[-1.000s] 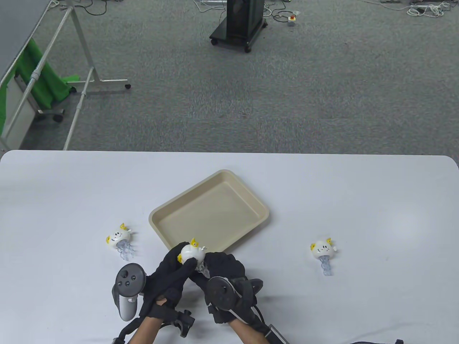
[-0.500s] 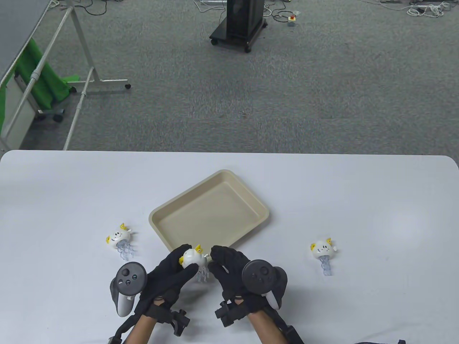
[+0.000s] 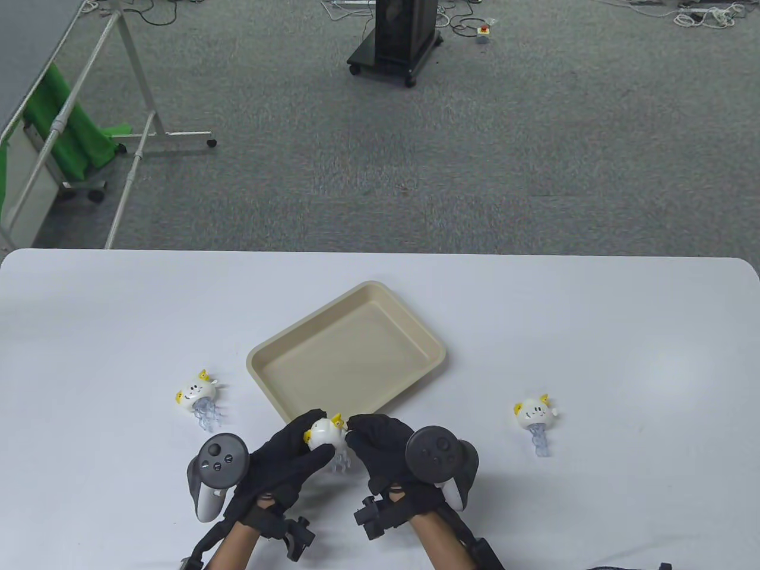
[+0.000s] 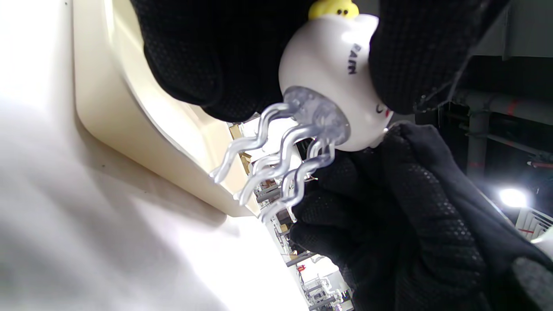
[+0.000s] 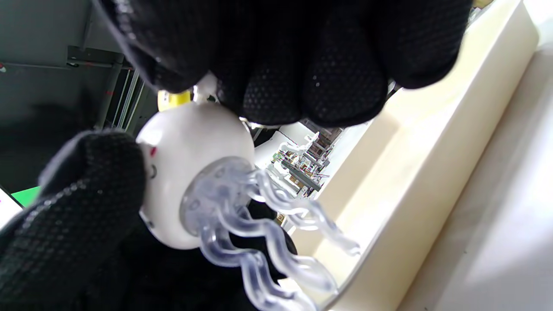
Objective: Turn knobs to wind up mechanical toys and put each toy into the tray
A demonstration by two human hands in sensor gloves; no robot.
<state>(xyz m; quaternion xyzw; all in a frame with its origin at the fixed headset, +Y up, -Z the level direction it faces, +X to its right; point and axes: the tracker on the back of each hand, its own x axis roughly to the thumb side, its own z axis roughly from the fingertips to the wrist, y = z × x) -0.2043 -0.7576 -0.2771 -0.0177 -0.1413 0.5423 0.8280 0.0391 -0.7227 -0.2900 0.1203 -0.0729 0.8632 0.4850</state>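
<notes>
A white jellyfish toy [image 3: 323,432] with yellow ears and clear wavy tentacles [image 3: 341,460] hangs just above the table, near the front corner of the beige tray [image 3: 347,350]. My left hand [image 3: 303,440] grips its round body [image 4: 332,77] between thumb and fingers [image 4: 216,52]. My right hand [image 3: 359,428] pinches the toy's right side, where the knob sits; its fingers [image 5: 302,65] hide most of the knob. The tentacles [image 5: 268,242] dangle free. Two more jellyfish toys lie on the table, one on the left [image 3: 199,395] and one on the right [image 3: 534,415].
The tray's rim [image 4: 129,112] is close behind the held toy, and nothing lies in the tray. The white table [image 3: 594,332] runs wide on both sides. Beyond its far edge are carpet, a metal rack [image 3: 136,119] and a black wheeled stand [image 3: 395,41].
My right hand has rolled back, so its tracker has swung from the middle out to the right. The toy and both hands have shifted slightly right and towards me.
</notes>
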